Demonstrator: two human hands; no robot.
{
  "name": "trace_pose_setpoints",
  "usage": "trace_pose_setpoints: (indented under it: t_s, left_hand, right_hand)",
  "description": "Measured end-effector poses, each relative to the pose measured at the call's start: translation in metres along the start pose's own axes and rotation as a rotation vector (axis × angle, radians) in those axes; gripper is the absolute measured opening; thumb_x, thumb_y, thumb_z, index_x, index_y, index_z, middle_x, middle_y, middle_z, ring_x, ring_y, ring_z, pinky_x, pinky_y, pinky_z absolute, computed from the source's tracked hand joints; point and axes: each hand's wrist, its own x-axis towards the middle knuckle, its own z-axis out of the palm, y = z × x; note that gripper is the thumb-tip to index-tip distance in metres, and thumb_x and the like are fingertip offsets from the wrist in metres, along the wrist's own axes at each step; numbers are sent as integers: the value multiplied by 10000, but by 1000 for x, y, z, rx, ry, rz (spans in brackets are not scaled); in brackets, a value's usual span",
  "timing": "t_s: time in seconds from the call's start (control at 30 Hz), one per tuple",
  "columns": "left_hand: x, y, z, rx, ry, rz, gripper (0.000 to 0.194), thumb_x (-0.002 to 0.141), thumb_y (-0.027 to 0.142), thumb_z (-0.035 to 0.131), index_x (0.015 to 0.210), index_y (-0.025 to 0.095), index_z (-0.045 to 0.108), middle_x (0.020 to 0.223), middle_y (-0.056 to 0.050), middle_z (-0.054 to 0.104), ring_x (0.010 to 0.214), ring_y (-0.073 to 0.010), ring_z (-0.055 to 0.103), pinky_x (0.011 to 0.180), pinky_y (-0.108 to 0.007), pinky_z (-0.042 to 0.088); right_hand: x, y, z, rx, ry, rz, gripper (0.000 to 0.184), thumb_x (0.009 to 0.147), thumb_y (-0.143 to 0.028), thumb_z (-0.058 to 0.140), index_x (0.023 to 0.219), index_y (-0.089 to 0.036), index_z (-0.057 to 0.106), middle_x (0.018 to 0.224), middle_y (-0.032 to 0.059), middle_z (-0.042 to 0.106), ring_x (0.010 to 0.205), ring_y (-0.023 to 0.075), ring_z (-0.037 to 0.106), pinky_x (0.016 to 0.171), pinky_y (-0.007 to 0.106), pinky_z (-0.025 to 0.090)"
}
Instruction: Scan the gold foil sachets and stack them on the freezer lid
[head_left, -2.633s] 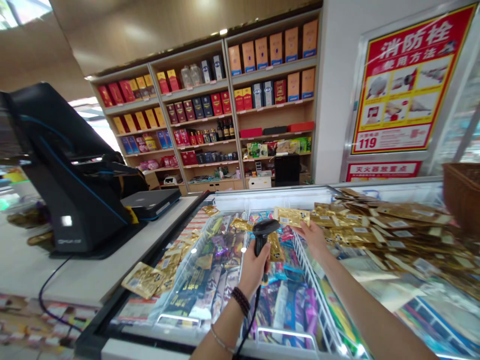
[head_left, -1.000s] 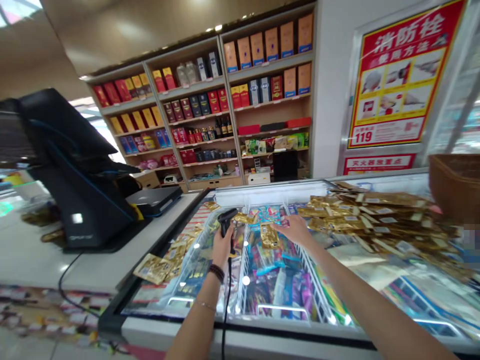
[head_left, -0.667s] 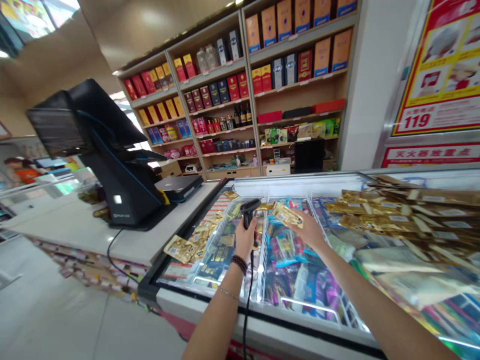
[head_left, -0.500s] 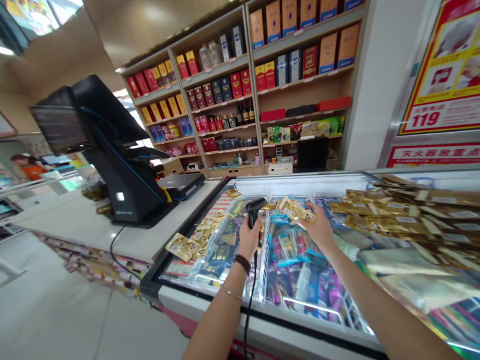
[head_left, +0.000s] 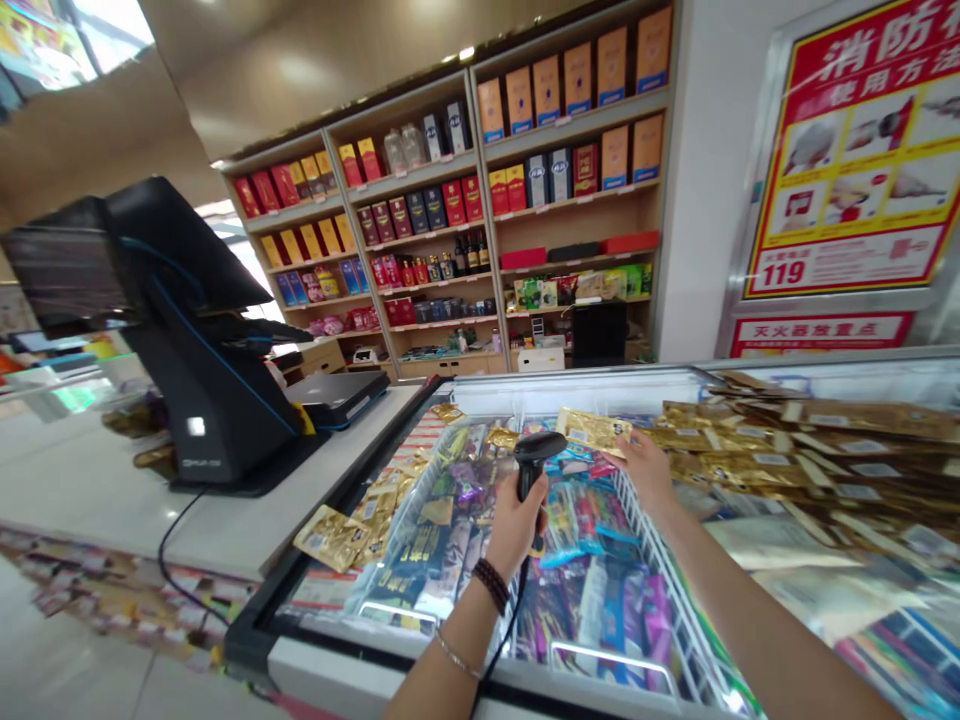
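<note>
My left hand (head_left: 514,525) is wrapped round the handle of a black handheld barcode scanner (head_left: 538,448), whose cord runs down past my wrist. The scanner's head is close to a flat gold packet (head_left: 589,430). My right hand (head_left: 646,468) pinches that packet by its right end and holds it tilted above the chest freezer. Another gold packet (head_left: 501,437) is partly visible left of the scanner. More gold packets (head_left: 341,537) lie at the freezer's left side, and a large heap of gold packets (head_left: 832,435) spreads to the right.
Below the hands, the glass-topped freezer (head_left: 322,625) contains wire baskets of colourful packages. A checkout terminal (head_left: 217,390) and a flat scale (head_left: 341,395) stand on the counter at left. Shelves of boxes (head_left: 420,215) line the back wall.
The view has turned a little to the right. My left hand has brought the scanner rightward over the freezer, nearer the packet. The packet stays in my right hand, now held flatter.
</note>
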Motion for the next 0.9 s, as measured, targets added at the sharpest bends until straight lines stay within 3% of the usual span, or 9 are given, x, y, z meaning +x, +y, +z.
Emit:
trace_pose_setpoints:
  t_s: [0.13, 0.4, 0.6, 0.9]
  left_hand:
    - [-4, 2, 8, 7, -18, -7, 683, 716, 820, 893, 889, 221, 613, 649, 78, 556, 405, -72, 479, 417, -222, 323]
    - [-3, 5, 0, -21, 25, -9, 655, 725, 780, 900, 916, 219, 624, 662, 76, 569, 414, -67, 475, 418, -224, 313]
    - [-5, 2, 2, 4, -21, -31, 663, 711, 788, 908, 889, 223, 609, 642, 80, 554, 403, -72, 480, 414, -231, 305]
    - [-6, 2, 2, 37, -42, -19, 680, 736, 825, 886, 839, 233, 568, 635, 83, 547, 399, -68, 470, 418, -227, 321]
  right_hand:
    - [-3, 1, 0, 29, -8, 0, 589, 568, -645, 998, 930, -276, 714, 789, 0, 793, 868, 312, 845, 848, 601, 780]
    - [-5, 1, -2, -3, -28, 22, 609, 549, -635, 988, 952, -271, 714, 792, 16, 793, 943, 373, 853, 902, 633, 766]
    - [-5, 1, -4, -46, -44, 14, 600, 587, -665, 960, 970, -271, 720, 828, 53, 804, 1038, 430, 841, 921, 687, 741]
    - [-7, -1, -1, -53, -59, 15, 644, 557, -739, 963, 912, -274, 693, 783, 18, 767, 960, 374, 833, 936, 662, 732]
